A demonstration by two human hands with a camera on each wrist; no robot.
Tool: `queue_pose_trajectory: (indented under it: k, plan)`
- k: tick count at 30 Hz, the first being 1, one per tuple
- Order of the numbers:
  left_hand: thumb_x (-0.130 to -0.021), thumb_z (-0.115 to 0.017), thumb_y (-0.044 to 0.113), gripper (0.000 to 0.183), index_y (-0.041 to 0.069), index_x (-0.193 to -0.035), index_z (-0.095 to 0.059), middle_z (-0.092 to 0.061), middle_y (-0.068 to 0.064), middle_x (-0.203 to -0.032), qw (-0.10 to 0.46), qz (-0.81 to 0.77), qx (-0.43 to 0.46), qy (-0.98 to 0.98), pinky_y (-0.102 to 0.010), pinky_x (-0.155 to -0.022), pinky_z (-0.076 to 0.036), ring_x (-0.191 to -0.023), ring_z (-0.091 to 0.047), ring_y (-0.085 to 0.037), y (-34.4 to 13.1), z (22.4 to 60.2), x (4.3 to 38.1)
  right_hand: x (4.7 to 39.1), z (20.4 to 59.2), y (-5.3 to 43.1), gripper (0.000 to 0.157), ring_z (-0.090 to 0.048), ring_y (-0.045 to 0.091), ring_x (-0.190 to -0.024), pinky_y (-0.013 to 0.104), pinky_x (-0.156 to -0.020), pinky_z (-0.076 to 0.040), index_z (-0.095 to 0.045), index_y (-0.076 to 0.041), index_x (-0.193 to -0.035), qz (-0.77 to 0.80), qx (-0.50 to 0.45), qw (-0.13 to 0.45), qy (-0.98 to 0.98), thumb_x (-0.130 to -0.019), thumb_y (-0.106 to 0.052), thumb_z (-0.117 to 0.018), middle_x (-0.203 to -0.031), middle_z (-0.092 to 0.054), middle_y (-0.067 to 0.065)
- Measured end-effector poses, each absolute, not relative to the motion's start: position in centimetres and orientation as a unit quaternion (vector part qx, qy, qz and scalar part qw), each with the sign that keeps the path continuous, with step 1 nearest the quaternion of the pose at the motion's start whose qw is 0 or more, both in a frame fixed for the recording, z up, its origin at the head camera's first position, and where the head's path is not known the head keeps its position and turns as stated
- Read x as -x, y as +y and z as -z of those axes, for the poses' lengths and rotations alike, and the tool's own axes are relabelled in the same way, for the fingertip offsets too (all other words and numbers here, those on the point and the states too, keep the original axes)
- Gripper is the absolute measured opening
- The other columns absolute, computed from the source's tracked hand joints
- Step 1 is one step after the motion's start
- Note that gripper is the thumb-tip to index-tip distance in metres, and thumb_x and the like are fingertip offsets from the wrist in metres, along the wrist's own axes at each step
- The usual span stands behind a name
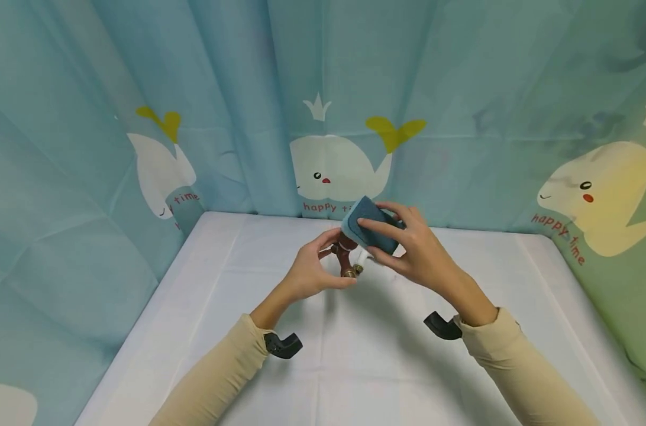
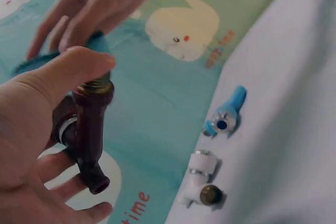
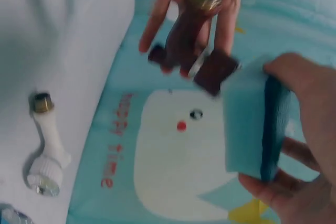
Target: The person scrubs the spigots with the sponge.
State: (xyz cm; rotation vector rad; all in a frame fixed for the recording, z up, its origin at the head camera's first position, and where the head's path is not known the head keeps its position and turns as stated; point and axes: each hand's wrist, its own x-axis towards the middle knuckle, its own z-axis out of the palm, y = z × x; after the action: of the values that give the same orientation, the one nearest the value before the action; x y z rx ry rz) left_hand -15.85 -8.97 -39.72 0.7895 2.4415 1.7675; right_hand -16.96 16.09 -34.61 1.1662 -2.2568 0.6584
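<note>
Above the white table, my left hand [image 1: 308, 271] grips a dark red water tap [image 2: 90, 129]. Its thumb lies at the brass threaded end, and the other fingers are behind the body. The tap's spout points away from the thumb. My right hand [image 1: 421, 251] holds a two-tone blue sponge [image 1: 377, 229] between thumb and fingers. The light blue side of the sponge [image 3: 245, 121] faces the knob end of the tap [image 3: 181, 38]. Sponge and tap knob are very close; whether they touch I cannot tell.
A white tap [image 2: 202, 179] with a brass end lies on the table [image 1: 355, 378] beyond the hands. Beside it is a blue-handled tap [image 2: 227, 116], which the right hand and sponge hide in the head view. A whale-print curtain [image 1: 333, 165] stands behind the table.
</note>
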Motion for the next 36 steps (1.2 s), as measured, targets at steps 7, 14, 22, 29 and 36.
queue_pose_trajectory:
  k: [7,14,22,29,36]
  plan:
    - [-0.070,-0.096,0.021,0.096,0.013,-0.153,-0.047,-0.059,-0.002,-0.143,-0.001,-0.508,-0.277,0.816,-0.050,-0.114,-0.040,-0.136,-0.050,-0.020,-9.1,40.2,15.5,17.2,33.7,17.1,0.052,-0.051,0.040,-0.118,0.044,-0.074,-0.052,-0.067,-0.019,-0.138,-0.254,-0.407,0.158,-0.863,-0.089,-0.014,-0.081,-0.145,-0.051,0.021]
    - [-0.068,-0.096,0.024,0.094,0.013,-0.150,-0.051,-0.059,-0.002,-0.140,-0.023,-0.475,-0.302,0.826,-0.049,-0.109,-0.044,-0.132,-0.050,-0.020,-9.1,40.1,15.0,17.5,33.0,17.7,0.049,-0.058,0.036,-0.123,0.043,-0.080,-0.055,-0.063,-0.018,-0.143,-0.296,-0.419,0.050,-0.857,-0.095,-0.019,-0.075,-0.144,-0.054,0.019]
    - [-0.069,-0.096,0.019,0.096,0.012,-0.152,-0.049,-0.051,-0.006,-0.151,-0.007,-0.489,-0.317,0.813,-0.051,-0.114,-0.040,-0.139,-0.047,-0.022,-9.7,40.1,14.6,17.9,33.0,17.9,0.050,-0.062,0.023,-0.116,0.039,-0.082,-0.057,-0.062,-0.016,-0.143,-0.339,-0.427,0.027,-0.838,-0.095,-0.016,-0.075,-0.141,-0.060,0.009]
    - [-0.072,-0.093,0.006,0.098,0.013,-0.156,-0.043,-0.051,-0.002,-0.153,0.032,-0.569,-0.317,0.758,-0.041,-0.119,-0.034,-0.143,-0.044,-0.016,-10.1,40.3,14.5,17.6,33.9,18.3,0.052,-0.064,0.020,-0.111,0.037,-0.081,-0.058,-0.062,-0.018,-0.144,-0.363,-0.392,0.043,-0.844,-0.094,-0.016,-0.077,-0.142,-0.059,0.008]
    - [-0.073,-0.089,-0.005,0.096,0.005,-0.155,-0.041,-0.048,-0.011,-0.154,0.078,-0.678,-0.276,0.677,-0.037,-0.116,-0.039,-0.143,-0.045,-0.024,-10.1,39.9,14.8,16.5,35.8,17.5,0.054,-0.065,0.020,-0.105,0.034,-0.084,-0.059,-0.061,-0.016,-0.144,-0.435,-0.368,0.063,-0.819,-0.093,-0.010,-0.077,-0.142,-0.059,0.006]
